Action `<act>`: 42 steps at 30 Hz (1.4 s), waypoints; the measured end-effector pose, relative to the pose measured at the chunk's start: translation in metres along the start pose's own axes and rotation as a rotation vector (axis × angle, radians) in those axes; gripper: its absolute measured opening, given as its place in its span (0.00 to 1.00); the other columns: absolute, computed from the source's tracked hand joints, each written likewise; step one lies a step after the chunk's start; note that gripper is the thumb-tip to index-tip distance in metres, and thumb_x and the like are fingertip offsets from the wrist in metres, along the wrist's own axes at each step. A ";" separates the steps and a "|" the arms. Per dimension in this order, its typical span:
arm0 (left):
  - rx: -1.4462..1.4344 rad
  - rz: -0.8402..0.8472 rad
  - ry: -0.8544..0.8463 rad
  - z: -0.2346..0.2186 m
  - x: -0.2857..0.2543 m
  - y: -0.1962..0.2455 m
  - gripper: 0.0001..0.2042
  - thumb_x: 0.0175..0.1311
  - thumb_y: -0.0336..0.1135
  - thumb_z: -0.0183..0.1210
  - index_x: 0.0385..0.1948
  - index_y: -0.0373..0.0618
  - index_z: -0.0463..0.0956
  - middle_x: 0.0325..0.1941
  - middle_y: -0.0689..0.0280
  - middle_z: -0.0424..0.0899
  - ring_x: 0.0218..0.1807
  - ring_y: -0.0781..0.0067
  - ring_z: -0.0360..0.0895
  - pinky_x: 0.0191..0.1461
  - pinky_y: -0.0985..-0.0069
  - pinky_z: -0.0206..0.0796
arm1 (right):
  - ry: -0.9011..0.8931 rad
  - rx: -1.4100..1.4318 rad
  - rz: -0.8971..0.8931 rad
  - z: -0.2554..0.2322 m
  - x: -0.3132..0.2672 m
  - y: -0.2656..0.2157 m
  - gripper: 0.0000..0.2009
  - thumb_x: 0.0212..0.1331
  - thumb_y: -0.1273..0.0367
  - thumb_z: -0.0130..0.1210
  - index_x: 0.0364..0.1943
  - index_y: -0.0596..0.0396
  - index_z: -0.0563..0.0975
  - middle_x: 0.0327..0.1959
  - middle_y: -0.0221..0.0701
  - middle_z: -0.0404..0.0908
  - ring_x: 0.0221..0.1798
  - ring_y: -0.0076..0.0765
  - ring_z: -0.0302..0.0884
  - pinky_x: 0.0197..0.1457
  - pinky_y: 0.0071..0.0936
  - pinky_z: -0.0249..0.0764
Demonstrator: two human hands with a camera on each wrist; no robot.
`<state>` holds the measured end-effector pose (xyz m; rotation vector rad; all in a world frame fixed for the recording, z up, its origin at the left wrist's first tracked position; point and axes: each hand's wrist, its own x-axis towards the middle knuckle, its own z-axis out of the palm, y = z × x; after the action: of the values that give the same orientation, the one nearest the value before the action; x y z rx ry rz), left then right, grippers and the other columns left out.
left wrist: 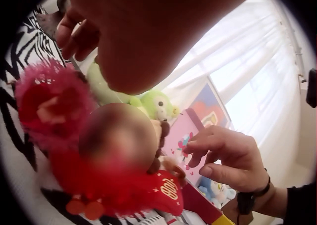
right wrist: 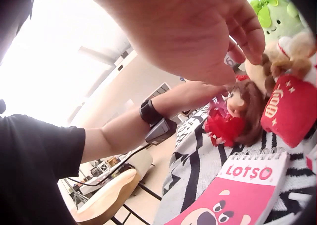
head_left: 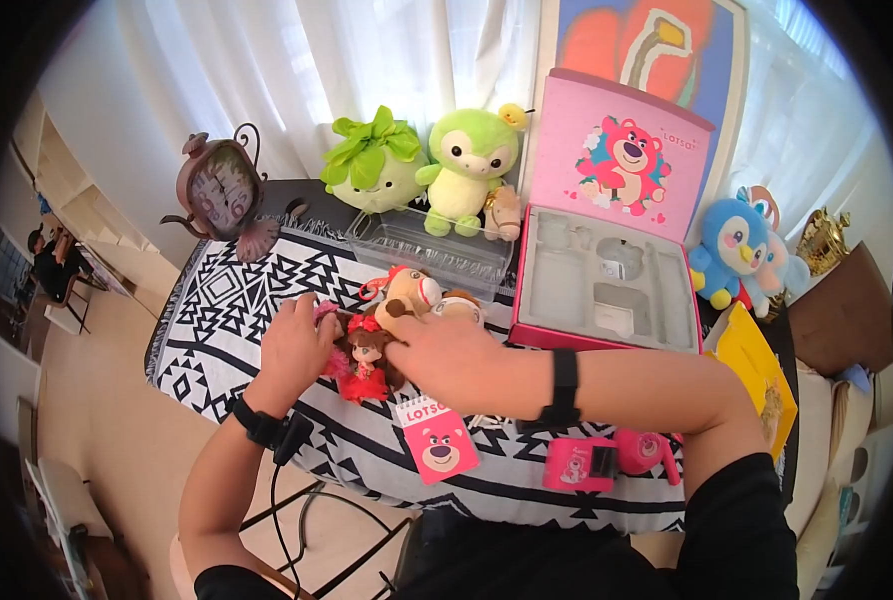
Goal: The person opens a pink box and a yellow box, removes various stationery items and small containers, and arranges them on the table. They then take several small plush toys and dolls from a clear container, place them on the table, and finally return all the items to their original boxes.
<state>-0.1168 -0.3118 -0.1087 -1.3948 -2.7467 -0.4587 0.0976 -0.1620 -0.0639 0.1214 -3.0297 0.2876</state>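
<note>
A brown-haired doll in a red dress (head_left: 369, 372) sits on the patterned cloth between the two hands. My left hand (head_left: 299, 340) is at the doll's left, beside a fluffy pink thing (left wrist: 54, 103), its fingers loosely bent. On the other side, my right hand (head_left: 447, 360) reaches in near the doll and a tan plush horse (head_left: 407, 292); its fingers are relaxed and slightly bent in the left wrist view. A red plush piece with gold writing (right wrist: 292, 108) lies beside the doll. Close to the right hand is a pink LOTSO notepad (head_left: 439, 447).
Behind stand a clear plastic tray (head_left: 432, 248), green plush toys (head_left: 467, 165) and a clock (head_left: 222, 190). An opened pink box (head_left: 607, 285) with a grey insert is at the right, near a blue plush (head_left: 737, 245) and yellow box (head_left: 757, 365). Pink gadgets (head_left: 579, 465) lie in front.
</note>
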 end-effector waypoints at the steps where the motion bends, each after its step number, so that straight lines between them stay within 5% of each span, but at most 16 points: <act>1: -0.049 0.103 0.065 -0.004 0.000 0.007 0.24 0.68 0.42 0.60 0.58 0.33 0.72 0.46 0.46 0.82 0.49 0.42 0.81 0.52 0.57 0.74 | -0.045 -0.003 0.027 -0.010 -0.011 0.004 0.18 0.54 0.72 0.60 0.50 0.57 0.77 0.48 0.42 0.77 0.50 0.48 0.80 0.47 0.43 0.80; 4: -0.173 0.231 0.101 -0.013 0.005 0.039 0.20 0.66 0.39 0.62 0.54 0.36 0.77 0.52 0.48 0.78 0.51 0.45 0.79 0.55 0.60 0.73 | -0.066 -0.050 0.059 -0.017 -0.046 0.019 0.15 0.54 0.72 0.60 0.48 0.55 0.78 0.43 0.39 0.78 0.48 0.47 0.80 0.46 0.43 0.79; 6: -0.146 0.509 0.107 -0.007 0.017 0.052 0.24 0.65 0.41 0.64 0.59 0.38 0.75 0.54 0.48 0.77 0.51 0.45 0.79 0.56 0.60 0.73 | -0.038 -0.096 0.075 -0.019 -0.067 0.021 0.14 0.54 0.71 0.60 0.46 0.54 0.78 0.42 0.38 0.79 0.47 0.47 0.80 0.45 0.43 0.79; 10: -0.254 0.470 -0.064 0.015 0.039 0.073 0.28 0.62 0.43 0.66 0.63 0.41 0.72 0.56 0.47 0.77 0.52 0.45 0.79 0.58 0.60 0.73 | -0.054 -0.103 0.126 -0.023 -0.104 0.011 0.10 0.59 0.69 0.59 0.44 0.53 0.80 0.39 0.36 0.79 0.45 0.45 0.80 0.42 0.41 0.79; 12: -0.255 0.402 -0.293 0.016 0.047 0.081 0.32 0.60 0.44 0.67 0.66 0.44 0.69 0.55 0.46 0.78 0.53 0.44 0.80 0.59 0.60 0.73 | -0.044 -0.056 0.131 -0.025 -0.121 0.009 0.09 0.62 0.67 0.59 0.43 0.53 0.80 0.38 0.35 0.79 0.44 0.43 0.80 0.41 0.41 0.79; 14: -0.186 0.391 -0.298 0.014 0.047 0.086 0.32 0.59 0.45 0.67 0.65 0.46 0.71 0.53 0.46 0.79 0.52 0.44 0.81 0.58 0.60 0.74 | -0.020 -0.052 0.122 -0.025 -0.141 0.009 0.08 0.63 0.66 0.59 0.43 0.52 0.80 0.37 0.33 0.79 0.43 0.42 0.80 0.40 0.41 0.79; 17: -0.082 0.148 -0.273 -0.002 0.033 0.093 0.28 0.58 0.45 0.63 0.61 0.45 0.74 0.45 0.42 0.83 0.47 0.38 0.83 0.56 0.56 0.76 | -0.037 -0.066 0.165 -0.036 -0.167 0.004 0.10 0.62 0.65 0.60 0.44 0.51 0.81 0.36 0.32 0.78 0.42 0.42 0.80 0.39 0.41 0.79; 21: 0.033 0.137 -0.347 -0.008 0.035 0.083 0.30 0.59 0.48 0.66 0.61 0.41 0.75 0.52 0.43 0.81 0.52 0.43 0.81 0.59 0.58 0.74 | -0.010 -0.034 0.240 -0.042 -0.201 0.005 0.12 0.60 0.65 0.62 0.46 0.51 0.82 0.38 0.32 0.81 0.43 0.42 0.81 0.40 0.40 0.79; 22: 0.036 0.139 -0.348 -0.010 0.041 0.084 0.30 0.59 0.48 0.66 0.61 0.41 0.75 0.52 0.43 0.81 0.52 0.43 0.81 0.59 0.58 0.74 | 0.044 -0.039 0.249 -0.040 -0.211 0.007 0.12 0.59 0.65 0.63 0.46 0.51 0.82 0.39 0.32 0.81 0.43 0.42 0.82 0.40 0.40 0.79; 24: -0.069 0.286 -0.010 -0.010 0.054 0.082 0.26 0.60 0.46 0.65 0.56 0.39 0.77 0.52 0.46 0.81 0.55 0.45 0.81 0.58 0.58 0.74 | 0.067 -0.002 0.295 -0.038 -0.227 0.009 0.12 0.58 0.66 0.64 0.46 0.51 0.82 0.39 0.33 0.82 0.43 0.43 0.82 0.40 0.40 0.79; 29: 0.212 0.594 -0.017 0.025 0.094 0.088 0.21 0.63 0.45 0.62 0.55 0.43 0.79 0.55 0.52 0.82 0.56 0.48 0.80 0.59 0.58 0.74 | 0.153 0.056 0.384 -0.042 -0.261 0.000 0.13 0.56 0.68 0.65 0.45 0.53 0.82 0.37 0.35 0.82 0.40 0.45 0.82 0.41 0.39 0.78; 32: 0.220 0.509 -0.210 0.039 0.112 0.096 0.16 0.65 0.45 0.58 0.44 0.42 0.81 0.45 0.50 0.84 0.50 0.45 0.81 0.54 0.54 0.73 | 0.156 0.083 0.490 -0.038 -0.286 -0.009 0.12 0.55 0.69 0.66 0.44 0.54 0.82 0.36 0.35 0.82 0.39 0.46 0.82 0.41 0.40 0.78; 34: 0.251 0.562 -0.167 0.043 0.117 0.100 0.15 0.69 0.46 0.55 0.33 0.43 0.82 0.36 0.51 0.85 0.43 0.45 0.82 0.49 0.51 0.74 | 0.203 0.107 0.515 -0.033 -0.303 -0.012 0.11 0.54 0.70 0.66 0.42 0.54 0.83 0.35 0.36 0.82 0.38 0.47 0.82 0.40 0.40 0.78; 40: 0.281 0.521 -0.244 0.037 0.112 0.109 0.15 0.70 0.45 0.55 0.37 0.41 0.82 0.40 0.50 0.86 0.47 0.45 0.83 0.51 0.52 0.74 | 0.278 0.133 0.596 -0.026 -0.332 -0.018 0.10 0.57 0.68 0.64 0.41 0.54 0.82 0.36 0.37 0.82 0.41 0.48 0.82 0.42 0.41 0.78; 42: 0.183 0.505 -0.053 0.029 0.104 0.113 0.13 0.69 0.41 0.56 0.42 0.41 0.80 0.41 0.50 0.84 0.48 0.44 0.81 0.52 0.53 0.73 | 0.309 0.122 0.621 -0.025 -0.339 -0.016 0.10 0.56 0.69 0.65 0.41 0.55 0.82 0.36 0.37 0.82 0.41 0.49 0.82 0.43 0.41 0.78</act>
<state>-0.0865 -0.1593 -0.0919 -1.9717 -2.2658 -0.1421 0.4373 -0.1489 -0.0717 -0.7872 -2.6557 0.4798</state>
